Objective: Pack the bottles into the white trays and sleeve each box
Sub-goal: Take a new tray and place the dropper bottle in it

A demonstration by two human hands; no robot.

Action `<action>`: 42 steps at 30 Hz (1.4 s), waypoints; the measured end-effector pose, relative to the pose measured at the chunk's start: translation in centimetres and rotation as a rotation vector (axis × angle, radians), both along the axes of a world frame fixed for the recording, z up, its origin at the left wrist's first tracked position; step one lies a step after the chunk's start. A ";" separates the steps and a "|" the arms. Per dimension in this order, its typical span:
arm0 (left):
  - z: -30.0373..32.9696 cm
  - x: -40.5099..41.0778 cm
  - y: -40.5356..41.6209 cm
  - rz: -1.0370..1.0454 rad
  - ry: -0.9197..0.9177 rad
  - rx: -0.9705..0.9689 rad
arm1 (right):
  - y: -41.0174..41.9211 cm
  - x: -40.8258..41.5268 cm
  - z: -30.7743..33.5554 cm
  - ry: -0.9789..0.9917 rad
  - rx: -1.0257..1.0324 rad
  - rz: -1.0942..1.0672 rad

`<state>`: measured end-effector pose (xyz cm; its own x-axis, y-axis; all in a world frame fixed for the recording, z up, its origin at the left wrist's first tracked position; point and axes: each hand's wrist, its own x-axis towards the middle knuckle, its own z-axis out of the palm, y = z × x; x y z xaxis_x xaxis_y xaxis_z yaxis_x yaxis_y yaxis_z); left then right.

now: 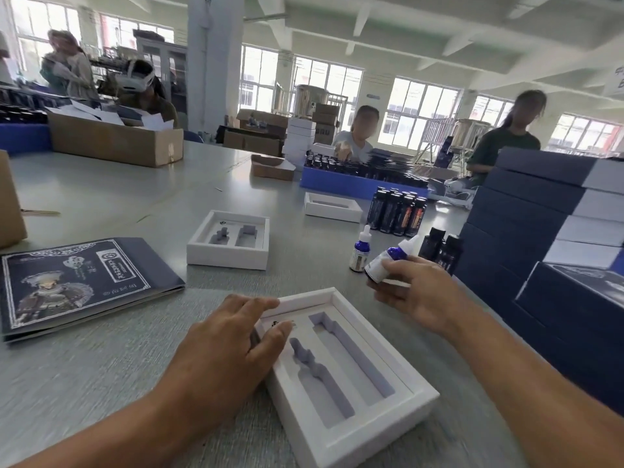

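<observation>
Pinching the dropper bottle (388,260) tilted above the near white tray (351,383), the right hand (422,295) was nearer its lengthwise slots, while the left hand (229,342) pressed flat, fingers together, on the tray's corner.

An open cardboard box (114,138) of white papers sits far-left on the grey table (101,197).

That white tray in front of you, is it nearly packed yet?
Hardly started. The near tray has both slots empty; the left hand steadies its corner. The right hand holds a dropper bottle, not yet seated. Finished sleeved boxes are stacked on the right; another empty tray and flat sleeves wait.
</observation>
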<state>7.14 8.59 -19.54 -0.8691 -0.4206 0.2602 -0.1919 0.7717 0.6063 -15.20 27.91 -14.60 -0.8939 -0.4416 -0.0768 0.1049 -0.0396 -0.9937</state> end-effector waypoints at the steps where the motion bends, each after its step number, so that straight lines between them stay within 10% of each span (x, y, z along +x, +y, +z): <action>1: -0.1 -0.1 0.0 0.002 0.001 -0.001 | 1.4 1.3 0.7 -0.105 -0.114 0.060; 15: 0.8 -0.1 0.8 -0.017 -0.027 0.002 | 9.4 14.5 2.7 -0.050 -0.028 0.176; 42: 0.2 0.1 2.7 0.005 0.065 0.031 | 5.4 18.5 -0.1 0.988 0.850 0.263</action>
<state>7.21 11.28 -19.35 -0.8485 -0.4337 0.3033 -0.1550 0.7516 0.6411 3.28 33.34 -14.74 -0.6294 -0.7468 0.2149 -0.7616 0.5379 -0.3615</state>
